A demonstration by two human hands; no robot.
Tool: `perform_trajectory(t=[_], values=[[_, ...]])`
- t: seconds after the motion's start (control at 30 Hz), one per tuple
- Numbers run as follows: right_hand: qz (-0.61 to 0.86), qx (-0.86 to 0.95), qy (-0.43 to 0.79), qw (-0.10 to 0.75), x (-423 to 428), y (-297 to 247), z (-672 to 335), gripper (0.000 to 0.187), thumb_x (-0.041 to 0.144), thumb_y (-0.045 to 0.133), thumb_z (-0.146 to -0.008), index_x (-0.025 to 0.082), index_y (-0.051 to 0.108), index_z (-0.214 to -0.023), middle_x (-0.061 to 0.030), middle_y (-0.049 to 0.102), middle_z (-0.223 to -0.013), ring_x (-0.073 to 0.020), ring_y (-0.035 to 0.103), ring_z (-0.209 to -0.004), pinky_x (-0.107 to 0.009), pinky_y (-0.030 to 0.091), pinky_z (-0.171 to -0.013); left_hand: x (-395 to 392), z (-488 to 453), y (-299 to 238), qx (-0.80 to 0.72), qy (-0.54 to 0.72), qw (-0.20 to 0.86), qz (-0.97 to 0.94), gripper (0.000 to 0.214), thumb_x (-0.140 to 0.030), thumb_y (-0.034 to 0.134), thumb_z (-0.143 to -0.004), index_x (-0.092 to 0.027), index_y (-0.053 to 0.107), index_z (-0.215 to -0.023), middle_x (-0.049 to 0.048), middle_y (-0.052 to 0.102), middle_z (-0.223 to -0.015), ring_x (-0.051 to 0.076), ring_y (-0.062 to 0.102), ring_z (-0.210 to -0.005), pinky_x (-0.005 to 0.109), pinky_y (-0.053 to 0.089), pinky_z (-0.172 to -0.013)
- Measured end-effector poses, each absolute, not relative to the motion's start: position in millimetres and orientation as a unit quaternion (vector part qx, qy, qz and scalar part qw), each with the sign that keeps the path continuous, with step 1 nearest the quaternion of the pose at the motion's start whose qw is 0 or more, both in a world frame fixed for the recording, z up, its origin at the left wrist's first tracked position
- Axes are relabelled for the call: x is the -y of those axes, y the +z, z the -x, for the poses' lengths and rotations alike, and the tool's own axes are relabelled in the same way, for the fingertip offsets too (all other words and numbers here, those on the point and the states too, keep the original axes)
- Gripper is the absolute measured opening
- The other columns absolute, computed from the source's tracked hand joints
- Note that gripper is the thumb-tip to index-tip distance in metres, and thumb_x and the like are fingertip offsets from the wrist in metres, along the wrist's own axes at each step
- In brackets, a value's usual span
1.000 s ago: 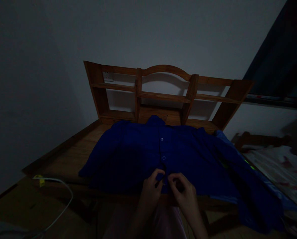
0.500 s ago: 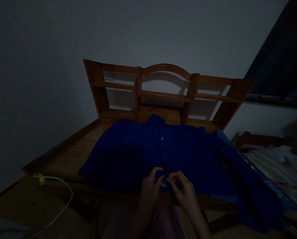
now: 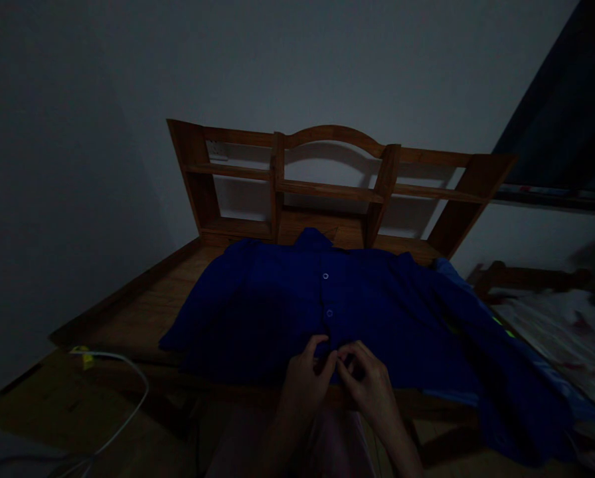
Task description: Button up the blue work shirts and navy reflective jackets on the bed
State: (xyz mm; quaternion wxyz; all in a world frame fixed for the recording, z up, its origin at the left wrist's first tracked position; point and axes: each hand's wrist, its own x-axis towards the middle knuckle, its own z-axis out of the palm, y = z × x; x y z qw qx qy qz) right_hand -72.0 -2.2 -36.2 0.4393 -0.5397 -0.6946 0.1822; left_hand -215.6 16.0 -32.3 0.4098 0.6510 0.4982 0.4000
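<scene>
A dark blue shirt (image 3: 277, 292) is spread over a wooden desk, its collar toward the back. Two round buttons show down its front, an upper button (image 3: 325, 275) and a lower button (image 3: 329, 313). Below them, near the desk's front edge, my left hand (image 3: 307, 375) and my right hand (image 3: 367, 372) meet at the shirt's front opening. The left fingers are curled onto the cloth, with the thumb against the right fingertips. My right thumb and forefinger pinch the shirt's front edge. Dim light hides any button between the fingertips.
A wooden shelf rack (image 3: 327, 189) rises at the back of the desk (image 3: 143, 305). A white cable (image 3: 141, 382) hangs at the left front. Light blue cloth (image 3: 451, 272) lies under the right sleeve. Farther right are white bedding (image 3: 566, 325) and a dark curtain (image 3: 571, 119).
My left thumb has moved right and up, closing in on the right fingertips. The right hand stays nearly in place, and the shirt lies as before.
</scene>
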Motion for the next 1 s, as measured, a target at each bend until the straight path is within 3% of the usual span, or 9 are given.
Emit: perform_trajectory(t=[0.2, 0.43, 0.83, 1.0], values=[[0.524, 0.711, 0.164, 0.440, 2.4, -36.7, 72.2, 0.012, 0.026, 0.047, -0.088, 0.019, 0.057, -0.088, -0.0027, 0.058, -0.085, -0.0131, 0.055, -0.068, -0.023, 0.042, -0.063, -16.8, 214.8, -33.4, -0.515, 0.400, 0.374, -0.660, 0.030, -0.036, 0.046, -0.084, -0.020, 0.056, -0.108, -0.0001, 0.063, -0.064, 0.013, 0.057, -0.054, 0.021, 0.036, -0.051], [0.531, 0.697, 0.195, 0.441, 3.2, -33.7, 72.7, 0.014, 0.030, 0.049, -0.089, 0.019, 0.058, -0.086, -0.0012, 0.057, -0.082, -0.0118, 0.053, -0.064, -0.023, 0.041, -0.062, -18.1, 218.1, -36.3, -0.506, 0.400, 0.377, -0.665, 0.028, -0.031, 0.042, -0.086, -0.020, 0.055, -0.108, 0.0000, 0.062, -0.067, 0.012, 0.056, -0.057, 0.020, 0.037, -0.052], [0.543, 0.666, 0.244, 0.450, 0.5, -29.3, 72.4, 0.022, 0.036, 0.048, -0.091, 0.018, 0.058, -0.082, -0.0005, 0.057, -0.077, -0.0126, 0.053, -0.067, -0.022, 0.039, -0.061, -19.9, 218.8, -40.4, -0.450, 0.428, 0.482, -0.617, 0.032, -0.038, 0.043, -0.086, -0.018, 0.055, -0.107, 0.0058, 0.064, -0.099, 0.015, 0.066, -0.075, 0.024, 0.053, -0.066], [0.542, 0.619, 0.348, 0.450, -2.9, -31.6, 64.7, 0.026, 0.042, 0.051, -0.088, 0.017, 0.057, -0.081, 0.0022, 0.052, -0.064, -0.0103, 0.048, -0.052, -0.020, 0.035, -0.048, -15.5, 218.4, -41.3, -0.490, 0.407, 0.427, -0.642, 0.030, -0.037, 0.043, -0.087, -0.020, 0.057, -0.106, 0.0025, 0.066, -0.078, 0.015, 0.064, -0.066, 0.024, 0.048, -0.062]])
